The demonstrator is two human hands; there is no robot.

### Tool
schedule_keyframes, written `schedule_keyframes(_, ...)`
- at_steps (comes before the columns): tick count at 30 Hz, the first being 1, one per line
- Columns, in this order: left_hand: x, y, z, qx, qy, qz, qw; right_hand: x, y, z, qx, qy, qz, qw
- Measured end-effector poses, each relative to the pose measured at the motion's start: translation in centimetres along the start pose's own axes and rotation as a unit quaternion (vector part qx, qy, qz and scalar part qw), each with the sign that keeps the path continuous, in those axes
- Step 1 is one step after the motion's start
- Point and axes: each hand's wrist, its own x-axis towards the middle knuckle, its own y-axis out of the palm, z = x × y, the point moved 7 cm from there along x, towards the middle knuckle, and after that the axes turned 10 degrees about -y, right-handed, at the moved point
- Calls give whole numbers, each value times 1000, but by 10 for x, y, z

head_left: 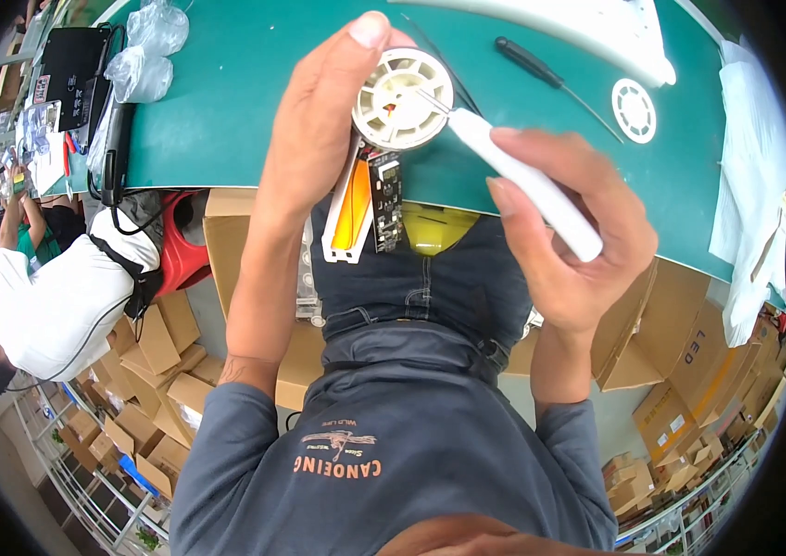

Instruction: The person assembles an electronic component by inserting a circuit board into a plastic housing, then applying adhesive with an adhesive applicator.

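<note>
A: Where to look first?
B: At the cream spoked wheel (399,116), held up over the near part of the green tabletop (245,111).

A: Gripped how?
B: By the left hand (314,120), clasping the rim from the left, with thumb raised along the far side and fingers partly hidden.

A: Turned which way?
B: Face up toward the camera, with spokes and hub in plain view. Below it, side by side, a white channel (342,243) with an orange-yellow strip (353,199) inside and a black circuit board (386,204), jutting past the tabletop's near edge above the lap. Long axis running from wheel toward the body, near end leaning slightly left.

A: And the right hand (587,218)?
B: Grasping a white pen-shaped tool (541,185) between thumb and curled fingers. Long axis diagonal, thin metal tip pointing away and leftward at the wheel's face, blunt end back toward the palm. Touching or just above? Impossible to tell.

A: Anything around these 2 hands?
B: To the right on the tabletop, a black-handled screwdriver (527,63), shaft slanting nearer and rightward; just beside its tip, a white spoked disc (634,111), lying flat. Farther off, a long white curved shell (587,28).
</note>
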Motion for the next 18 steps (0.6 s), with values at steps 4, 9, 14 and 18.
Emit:
schedule_keyframes(4,0,1,0,2,-6,2,1000,3,0,5,19,-41,-13,999)
schedule_keyframes(9,-1,4,-1,2,-10,8,1000,6,2,9,32,-74,-27,996)
schedule_keyframes(14,-1,3,0,-1,-8,-5,1000,11,7,12,-6,-61,-17,998)
schedule_keyframes(18,-5,7,-3,-48,4,1,999,17,13,15,-18,-117,-8,993)
